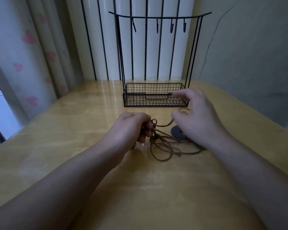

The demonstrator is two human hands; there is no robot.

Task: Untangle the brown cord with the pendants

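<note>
Your left hand point(131, 128) grips the knotted end of the brown cord point(165, 145) at frame centre, your right hand point(196, 117) pinches a strand, and pulling hard likely tightens the snarl or drags the dark pendant point(177, 132).

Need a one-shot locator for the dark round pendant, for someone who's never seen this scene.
Start at the black wire basket stand at the back of the yellow wooden table. Come toward the camera to the tangled brown cord; the dark grey round flat pendant lies beside the right hand, the only disc among thin loops.
</note>
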